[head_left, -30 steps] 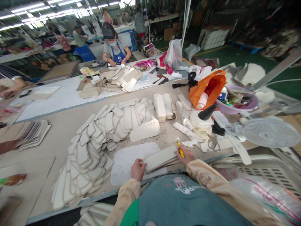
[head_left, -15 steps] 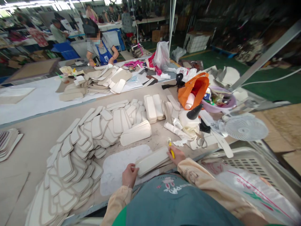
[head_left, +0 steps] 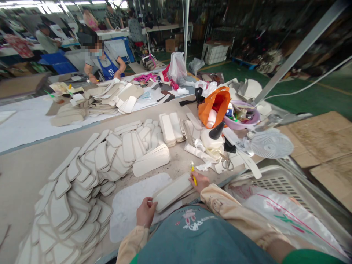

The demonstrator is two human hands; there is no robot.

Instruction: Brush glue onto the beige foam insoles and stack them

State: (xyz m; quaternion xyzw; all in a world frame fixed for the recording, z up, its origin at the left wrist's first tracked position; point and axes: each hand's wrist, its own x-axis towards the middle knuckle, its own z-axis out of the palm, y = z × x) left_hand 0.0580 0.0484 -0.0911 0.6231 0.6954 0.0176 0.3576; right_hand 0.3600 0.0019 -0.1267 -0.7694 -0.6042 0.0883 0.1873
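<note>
A long pale panel with rounded corners (head_left: 173, 191) lies at the table's near edge, over other panels that show at its right. My left hand (head_left: 146, 212) pinches the panel's left end between thumb and fingers. At the opposite end, my right hand (head_left: 200, 182) is closed around a slim yellow-handled tool (head_left: 194, 178), its pale tip pointing up and away from me. The right fingers also rest at the panel's corner. Under and beside the panel is a white sheet (head_left: 132, 200). What the tool's tip is made of is too small to tell.
Heaped pale panels (head_left: 79, 198) cover the left, with a fanned stack (head_left: 151, 159) ahead. Scissors (head_left: 227, 163), a white bottle with a black nozzle (head_left: 213, 139), an orange bag (head_left: 206, 110) and a fan (head_left: 271, 145) stand right. A plastic basket (head_left: 277, 172) is beside me; a co-worker (head_left: 106, 66) sits opposite.
The view has turned a little to the right, so everything appears shifted left. Both hands keep nearly the same place on the panel, and the yellow-handled tool stays in my right hand.
</note>
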